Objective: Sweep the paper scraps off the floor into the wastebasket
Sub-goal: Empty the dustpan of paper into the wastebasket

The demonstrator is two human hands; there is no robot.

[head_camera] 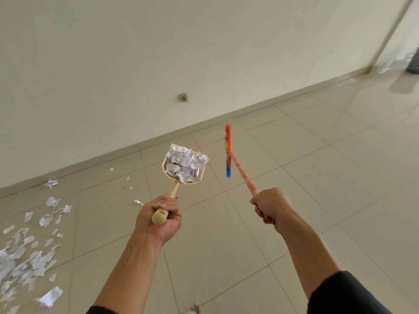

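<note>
My left hand (pixel 158 217) grips the handle of a cream dustpan (pixel 166 171) held above the floor. The pan is heaped with white paper scraps (pixel 186 164). My right hand (pixel 268 206) grips the orange handle of a broom (pixel 243 175), lifted off the floor; its orange head with blue and yellow bristles (pixel 227 152) points away from me. Many more paper scraps (pixel 25 261) lie on the tiled floor at the lower left. At the far upper right edge a dark object (pixel 413 64), perhaps the wastebasket, is mostly cut off.
A cream wall with a small socket (pixel 182 97) runs along the back. A pale pole (pixel 390 32) leans at the upper right corner with pale clutter (pixel 386 66) near its foot. Beige floor tiles (pixel 317 155) stretch to the right.
</note>
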